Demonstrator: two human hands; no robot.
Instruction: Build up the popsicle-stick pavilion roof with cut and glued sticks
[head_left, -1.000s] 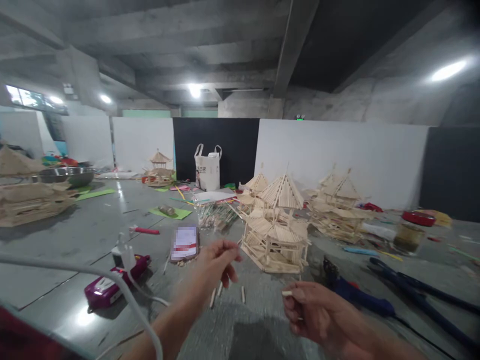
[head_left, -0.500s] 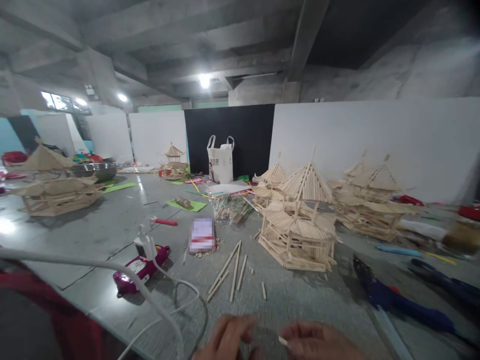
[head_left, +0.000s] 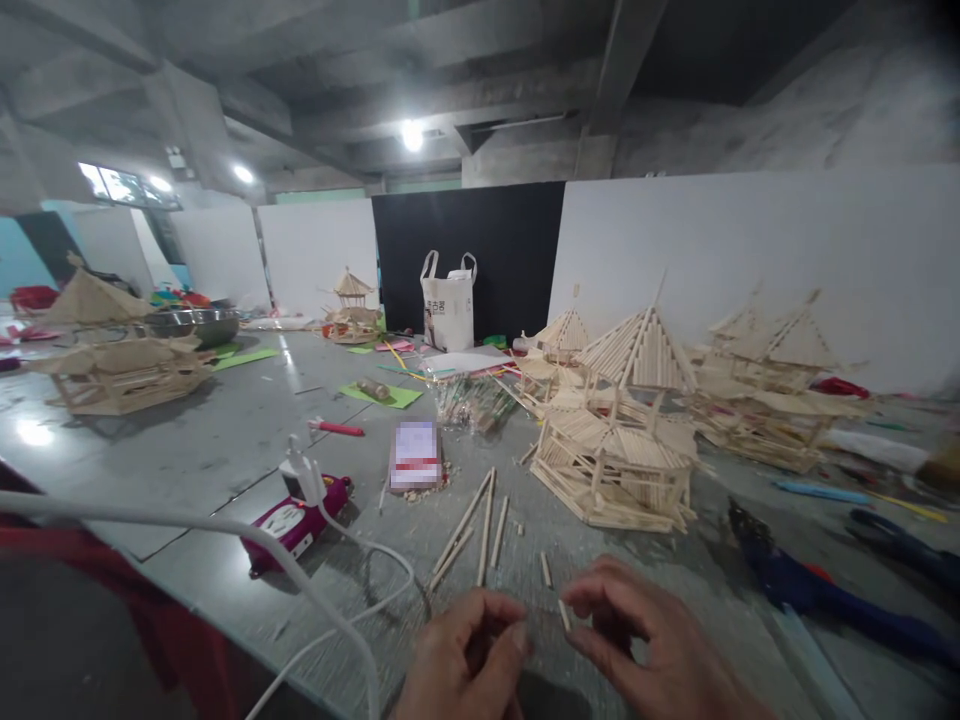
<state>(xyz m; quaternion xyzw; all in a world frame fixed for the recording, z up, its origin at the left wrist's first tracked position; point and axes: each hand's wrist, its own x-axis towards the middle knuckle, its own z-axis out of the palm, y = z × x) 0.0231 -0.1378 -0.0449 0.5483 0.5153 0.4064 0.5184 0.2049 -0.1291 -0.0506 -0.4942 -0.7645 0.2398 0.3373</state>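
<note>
In the lower middle, my right hand (head_left: pixel 649 640) pinches a short wooden stick (head_left: pixel 565 615) between thumb and fingertips. My left hand (head_left: pixel 469 660) is just to its left, fingers curled and thumb close to the index finger; whether anything is between them I cannot make out. A gap separates the two hands. Just beyond them lies another short stick piece (head_left: pixel 546 570), and several longer wooden sticks (head_left: pixel 487 525) lie loose on the grey table (head_left: pixel 360 640). Farther back stands a two-tiered pavilion model (head_left: pixel 615 450) built from similar sticks.
A purple power strip (head_left: pixel 330 505) and white cable (head_left: pixel 300 590) are at left. A dark blue tool (head_left: pixel 810 590) with a black tip lies at right. More stick pavilions (head_left: pixel 124 370) stand around. A pixelated box (head_left: pixel 415 455), bagged sticks (head_left: pixel 472 400) and a white bag (head_left: pixel 448 310) are farther back.
Both hands have risen farther into view, the right one still holding the short stick. The left fingers are more curled. The camera view has shifted slightly, moving the table items rightward and up.
</note>
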